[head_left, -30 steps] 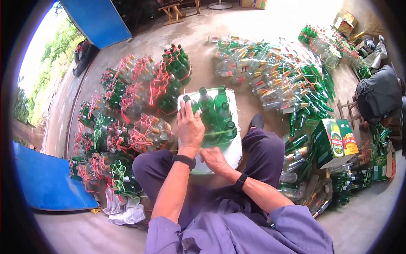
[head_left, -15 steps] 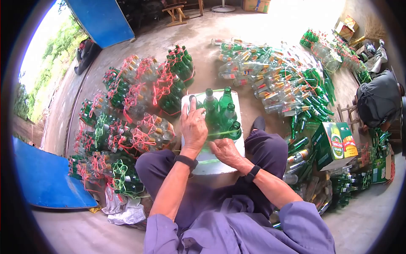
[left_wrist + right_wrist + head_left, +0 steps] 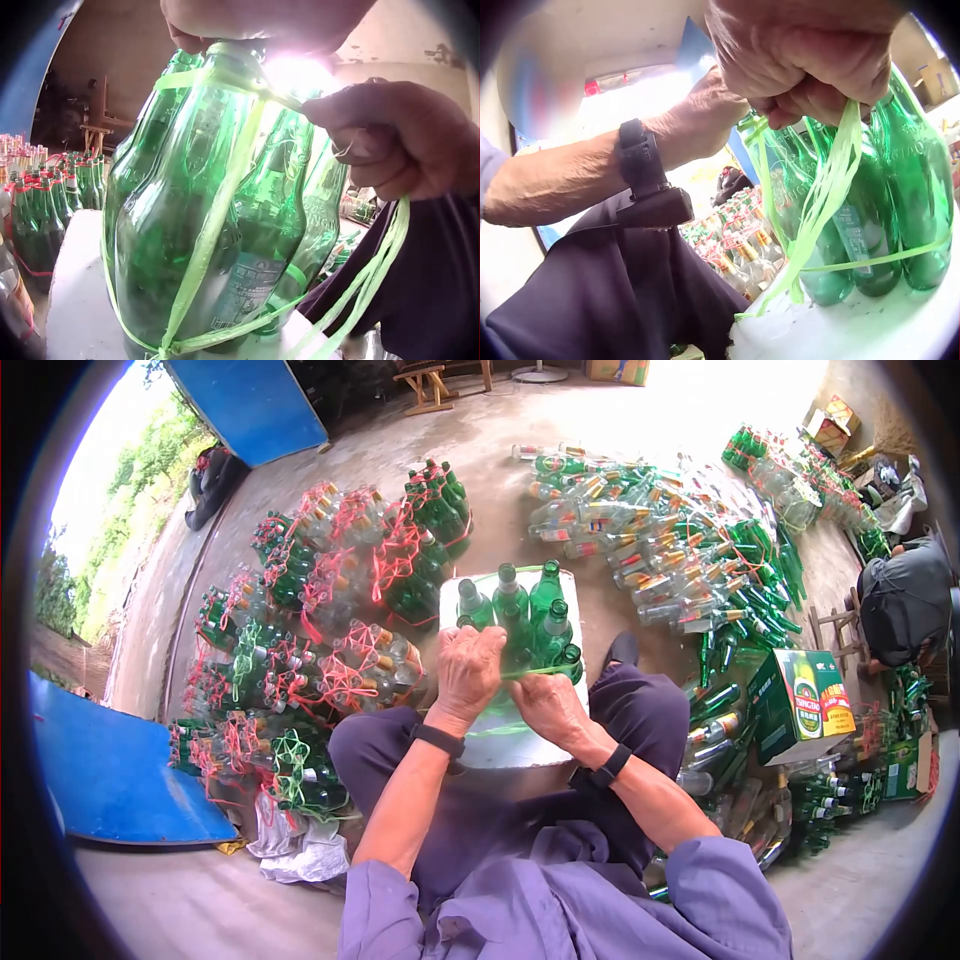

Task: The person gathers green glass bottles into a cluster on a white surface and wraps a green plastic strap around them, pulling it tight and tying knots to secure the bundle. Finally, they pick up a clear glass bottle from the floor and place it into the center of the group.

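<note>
A cluster of green glass bottles (image 3: 512, 610) stands upright on a white block-like surface (image 3: 500, 752) between the person's knees. Light green plastic twine (image 3: 217, 232) circles the bottles low down and at the necks, with a strip running up the side between. My left hand (image 3: 470, 672) is curled over the neck of a near bottle (image 3: 187, 187); its fingertips are hidden. Close beside it, my right hand (image 3: 552, 708) grips the twine at neck height. Loose twine ends (image 3: 829, 187) hang below the right fist.
Bundles of bottles tied with red and green twine (image 3: 330, 570) stand on the left. Loose bottles (image 3: 650, 550) lie heaped at the right, with a green beer carton (image 3: 803, 705) nearer. A blue panel (image 3: 120, 760) lies at the lower left. Another person (image 3: 905, 605) is at the far right.
My left hand has gone from stretched fingers at the bottle tops to a curled hold lower down. My right hand has moved forward and up to the bottles, beside the left.
</note>
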### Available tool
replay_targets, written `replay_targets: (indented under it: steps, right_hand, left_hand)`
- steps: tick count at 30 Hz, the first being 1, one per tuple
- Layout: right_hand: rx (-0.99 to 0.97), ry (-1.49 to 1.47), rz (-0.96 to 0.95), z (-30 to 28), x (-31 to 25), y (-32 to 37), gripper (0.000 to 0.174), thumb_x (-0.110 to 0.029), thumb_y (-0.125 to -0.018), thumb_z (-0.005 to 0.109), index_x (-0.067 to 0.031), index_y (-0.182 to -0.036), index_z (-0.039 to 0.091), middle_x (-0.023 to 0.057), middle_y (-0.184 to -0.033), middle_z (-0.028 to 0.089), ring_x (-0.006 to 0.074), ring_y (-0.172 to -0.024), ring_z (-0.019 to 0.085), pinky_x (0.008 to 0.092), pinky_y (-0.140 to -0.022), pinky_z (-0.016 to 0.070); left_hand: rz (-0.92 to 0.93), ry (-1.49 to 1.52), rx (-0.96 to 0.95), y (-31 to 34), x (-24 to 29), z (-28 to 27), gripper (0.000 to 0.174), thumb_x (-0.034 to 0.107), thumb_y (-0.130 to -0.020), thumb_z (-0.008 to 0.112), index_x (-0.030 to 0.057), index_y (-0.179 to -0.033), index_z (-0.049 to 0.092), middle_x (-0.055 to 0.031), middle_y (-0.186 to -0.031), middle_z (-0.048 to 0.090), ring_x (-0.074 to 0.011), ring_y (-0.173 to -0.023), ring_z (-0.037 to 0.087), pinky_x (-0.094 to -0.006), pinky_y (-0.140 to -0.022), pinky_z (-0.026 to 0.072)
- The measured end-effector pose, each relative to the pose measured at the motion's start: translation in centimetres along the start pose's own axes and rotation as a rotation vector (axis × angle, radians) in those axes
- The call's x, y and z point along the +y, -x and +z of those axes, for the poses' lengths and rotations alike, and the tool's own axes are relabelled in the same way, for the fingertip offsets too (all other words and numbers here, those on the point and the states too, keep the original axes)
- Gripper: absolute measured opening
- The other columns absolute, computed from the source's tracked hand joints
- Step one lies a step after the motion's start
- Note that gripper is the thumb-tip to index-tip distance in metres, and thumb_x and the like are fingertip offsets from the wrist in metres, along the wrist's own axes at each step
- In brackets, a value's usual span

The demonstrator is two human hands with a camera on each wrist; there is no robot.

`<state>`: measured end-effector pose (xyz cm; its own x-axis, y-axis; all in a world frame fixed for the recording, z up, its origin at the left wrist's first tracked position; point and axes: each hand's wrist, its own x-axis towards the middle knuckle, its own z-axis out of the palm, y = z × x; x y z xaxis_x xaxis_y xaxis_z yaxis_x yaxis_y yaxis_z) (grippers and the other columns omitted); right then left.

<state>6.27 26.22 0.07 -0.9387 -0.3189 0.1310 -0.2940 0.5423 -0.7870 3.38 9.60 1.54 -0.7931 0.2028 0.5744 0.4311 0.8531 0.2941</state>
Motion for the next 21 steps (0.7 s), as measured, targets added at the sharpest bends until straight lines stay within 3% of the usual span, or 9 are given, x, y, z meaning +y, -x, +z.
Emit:
replay_targets:
  steps: [6, 8, 12, 15, 17, 21]
  right_hand:
    - [0.006, 0.140, -0.006, -0.7, 0.4, -0.1, 0.033, -0.027, -0.094, 0.061, -0.0001, -0.076, 0.064, 0.0250, -0.073, 0.064, 0.0455, -0.072, 0.065, 0.0540, -0.066, 0.0518]
    - [0.015, 0.157, -0.017, -0.7, 0.3, -0.1, 0.033, -0.027, -0.094, 0.061, -0.0002, -0.075, 0.063, 0.0246, -0.073, 0.065, 0.0453, -0.072, 0.065, 0.0540, -0.066, 0.0517]
    - [0.043, 0.208, -0.034, -0.6, 0.3, 0.1, 0.033, -0.027, -0.094, 0.061, -0.0006, -0.074, 0.062, 0.0233, -0.071, 0.065, 0.0442, -0.071, 0.065, 0.0539, -0.065, 0.0513]
    - [0.053, 0.215, -0.038, -0.5, 0.3, 0.1, 0.033, -0.026, -0.094, 0.061, -0.0010, -0.073, 0.062, 0.0230, -0.071, 0.065, 0.0438, -0.070, 0.065, 0.0538, -0.064, 0.0511]
    - [0.051, 0.216, -0.037, -0.6, 0.2, 0.1, 0.032, -0.026, -0.094, 0.061, -0.0012, -0.073, 0.062, 0.0229, -0.071, 0.065, 0.0437, -0.070, 0.065, 0.0538, -0.064, 0.0510]
    - [0.093, 0.202, -0.035, -0.4, 0.3, 0.1, 0.033, -0.025, -0.091, 0.065, -0.0003, -0.070, 0.060, 0.0235, -0.068, 0.063, 0.0438, -0.069, 0.064, 0.0523, -0.062, 0.0502]
  left_hand:
    - [-0.011, 0.127, -0.041, 0.7, -0.4, 0.1, 0.008, 0.016, -0.097, 0.059, 0.0115, -0.096, 0.066, -0.0012, -0.080, 0.066, -0.0208, -0.076, 0.060, -0.0363, -0.079, 0.0378]
    - [-0.021, 0.107, -0.158, 0.9, -0.7, -0.1, 0.009, 0.016, -0.097, 0.059, 0.0114, -0.095, 0.066, -0.0012, -0.084, 0.067, -0.0212, -0.077, 0.060, -0.0365, -0.078, 0.0375]
    - [-0.013, 0.131, -0.213, 1.0, -0.6, -1.1, 0.010, 0.017, -0.098, 0.059, 0.0115, -0.094, 0.066, -0.0019, -0.084, 0.067, -0.0218, -0.080, 0.060, -0.0372, -0.079, 0.0371]
    - [0.022, 0.214, -0.177, 1.2, -0.9, -1.5, 0.008, 0.017, -0.095, 0.061, 0.0112, -0.094, 0.067, -0.0026, -0.082, 0.064, -0.0223, -0.085, 0.060, -0.0384, -0.082, 0.0367]
    - [0.033, 0.248, -0.288, 1.2, -0.7, -2.4, 0.007, 0.017, -0.089, 0.068, 0.0111, -0.092, 0.069, -0.0021, -0.083, 0.062, -0.0227, -0.088, 0.059, -0.0399, -0.087, 0.0362]
    - [0.093, 0.245, -0.316, 1.2, -0.6, -3.3, 0.010, 0.016, -0.081, 0.073, 0.0115, -0.089, 0.070, -0.0008, -0.086, 0.062, -0.0223, -0.090, 0.058, -0.0408, -0.090, 0.0358]
